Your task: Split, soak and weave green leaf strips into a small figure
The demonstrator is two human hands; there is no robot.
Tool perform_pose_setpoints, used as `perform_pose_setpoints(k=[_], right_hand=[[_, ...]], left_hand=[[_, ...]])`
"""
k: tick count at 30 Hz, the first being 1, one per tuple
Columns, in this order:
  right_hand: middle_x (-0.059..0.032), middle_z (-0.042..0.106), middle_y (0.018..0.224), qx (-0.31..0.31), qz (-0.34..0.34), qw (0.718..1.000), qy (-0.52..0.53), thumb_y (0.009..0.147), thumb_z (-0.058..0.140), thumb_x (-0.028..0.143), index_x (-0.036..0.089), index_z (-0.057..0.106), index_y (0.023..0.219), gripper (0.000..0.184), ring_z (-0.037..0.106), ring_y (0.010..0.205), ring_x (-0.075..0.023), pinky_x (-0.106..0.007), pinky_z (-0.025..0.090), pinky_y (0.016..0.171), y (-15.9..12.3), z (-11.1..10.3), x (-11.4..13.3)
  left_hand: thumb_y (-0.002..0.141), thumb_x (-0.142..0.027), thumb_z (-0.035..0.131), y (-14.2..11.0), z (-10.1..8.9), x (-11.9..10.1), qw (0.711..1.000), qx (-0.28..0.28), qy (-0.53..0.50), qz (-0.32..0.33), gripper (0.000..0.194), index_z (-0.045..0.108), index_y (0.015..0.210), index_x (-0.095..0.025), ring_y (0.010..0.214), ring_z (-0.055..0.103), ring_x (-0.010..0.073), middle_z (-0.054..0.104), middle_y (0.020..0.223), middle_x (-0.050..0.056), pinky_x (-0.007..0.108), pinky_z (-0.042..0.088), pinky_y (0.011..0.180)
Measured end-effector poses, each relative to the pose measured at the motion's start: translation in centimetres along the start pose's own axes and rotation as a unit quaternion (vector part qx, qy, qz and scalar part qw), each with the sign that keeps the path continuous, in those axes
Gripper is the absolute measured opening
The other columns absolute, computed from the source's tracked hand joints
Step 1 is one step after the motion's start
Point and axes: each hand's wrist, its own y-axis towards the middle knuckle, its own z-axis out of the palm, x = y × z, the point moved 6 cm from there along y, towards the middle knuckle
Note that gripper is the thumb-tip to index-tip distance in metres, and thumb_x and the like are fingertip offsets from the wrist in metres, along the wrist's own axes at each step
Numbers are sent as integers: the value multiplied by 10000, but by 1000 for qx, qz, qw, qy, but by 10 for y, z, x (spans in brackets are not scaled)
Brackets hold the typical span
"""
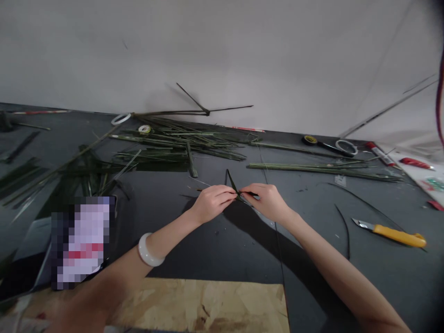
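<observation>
Between my two hands, above the middle of the dark table, is a narrow green leaf strip (232,181), folded or crossed where my fingers meet. My left hand (214,203) pinches it from the left, thumb and fingers pressed together. From the right, my right hand (266,199) pinches the same strip close to its crossing. One pointed end sticks up past my fingertips. How the strip is wound between the fingers is too small to make out. A white bangle (149,250) circles my left wrist.
Bundled green strips (180,134) lie along the back, with more stalks (312,170) at right. A yellow utility knife (398,235) lies at right, blade exposed. Black-handled scissors (329,147) and a red-capped glue tube (379,153) sit behind. A blurred phone-like object (85,240) is left.
</observation>
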Motion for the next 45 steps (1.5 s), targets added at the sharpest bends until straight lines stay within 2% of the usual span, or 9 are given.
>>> perform_pose_setpoints(k=[3,8,14,17,21,23,30,38,45], right_hand=[[-62,734,805,-2,20,1000,-5,861,530,144,162,714,859,185,689,690,-166,-246,536,619,0,0,-2],[-67,724,818,18,-11,1000,13,902,480,169,155,705,878,227,684,715,-164,-261,540,651,0,2,2],[-98,713,957,93,-18,995,20,934,413,163,144,678,1041,287,687,807,-189,-296,557,686,-2,4,8],[-98,696,938,131,-27,991,0,944,370,154,154,644,1124,328,678,798,-197,-321,558,683,-3,4,15],[-102,681,924,163,-19,986,-26,939,434,206,132,589,1202,315,673,775,-203,-319,549,664,-4,4,21],[-101,684,929,174,-10,984,-34,929,450,179,119,562,1239,335,675,777,-207,-313,543,655,-5,6,20],[-78,687,821,157,-12,987,-39,916,436,137,148,571,1249,360,667,692,-191,-287,519,590,-3,7,19],[-62,727,902,136,-3,991,-5,879,428,70,209,667,1111,361,696,745,-179,-266,538,625,-2,4,12],[-69,730,900,116,-14,993,-29,857,452,41,156,691,981,293,702,780,-194,-283,558,664,-2,4,11]], left_hand=[[892,-155,544,0,-1,-1,1000,-13,16,2,136,662,830,-131,807,696,158,726,855,71,274,566,721],[905,-161,522,-1,-1,-2,999,-19,39,-11,166,667,825,-142,808,694,148,726,851,58,280,576,735],[904,-166,523,-3,0,2,999,-16,44,-26,174,671,817,-141,803,695,152,727,850,62,288,580,729],[901,-172,523,-5,1,5,997,-15,54,-43,167,669,822,-150,792,694,145,727,849,54,283,578,733],[885,-166,528,-7,2,8,996,-13,61,-63,128,654,889,-149,800,693,152,724,863,56,287,574,735],[882,-164,527,-8,2,8,996,-14,62,-68,137,644,950,-147,821,696,158,725,882,60,291,574,745],[884,-148,508,-9,0,10,995,-7,55,-80,308,574,1185,-166,894,699,160,723,1001,64,286,578,787],[897,-199,523,-7,2,5,998,5,52,-39,190,663,1023,-173,826,710,157,745,906,43,286,586,766],[885,-151,526,-4,0,-1,997,-4,73,-29,192,652,1031,-148,796,706,153,743,892,41,265,575,705]])
